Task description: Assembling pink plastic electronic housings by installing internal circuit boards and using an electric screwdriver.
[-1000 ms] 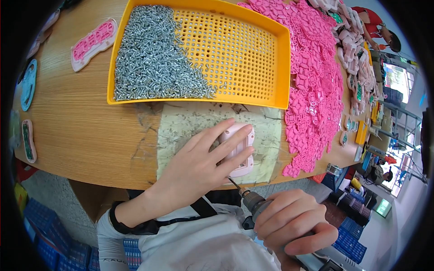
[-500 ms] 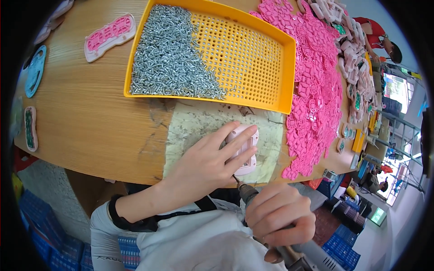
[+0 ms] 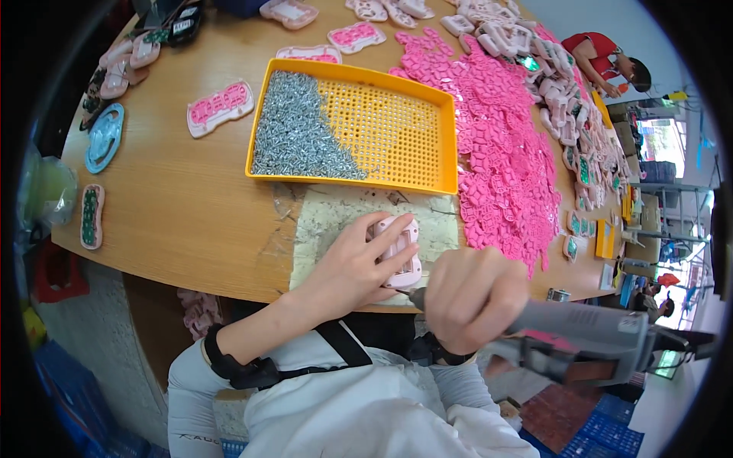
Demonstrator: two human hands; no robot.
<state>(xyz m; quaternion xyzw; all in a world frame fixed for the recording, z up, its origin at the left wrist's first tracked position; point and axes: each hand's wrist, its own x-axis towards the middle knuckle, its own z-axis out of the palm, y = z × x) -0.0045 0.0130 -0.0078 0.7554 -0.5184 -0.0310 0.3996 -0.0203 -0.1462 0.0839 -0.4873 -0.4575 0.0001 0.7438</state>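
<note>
At the far left, a pale-pink plastic shell with a green circuit board (image 3: 92, 217) lies near a light-blue oval plastic part (image 3: 104, 139) on the brown wood-grain table (image 3: 175, 206). Next, a pale-pink shell with a bright-pink insert (image 3: 221, 108) lies beside the yellow perforated plastic tray (image 3: 450, 156), whose left part holds silver metal screws (image 3: 298, 130). Below the tray, on a stained pale-yellow sheet (image 3: 317, 221), the left hand (image 3: 351, 263) is clamped on a small pale-pink plastic casing (image 3: 405, 263), fingers laid across its top. The right hand (image 3: 473, 298) is wrapped around a grey power driver (image 3: 584, 324); its thin bit points to the casing's near end, contact being impossible to tell. To the right lie heaped bright-pink plastic pieces (image 3: 504, 168) and, beyond, piled pale-pink shells (image 3: 565, 118).
</note>
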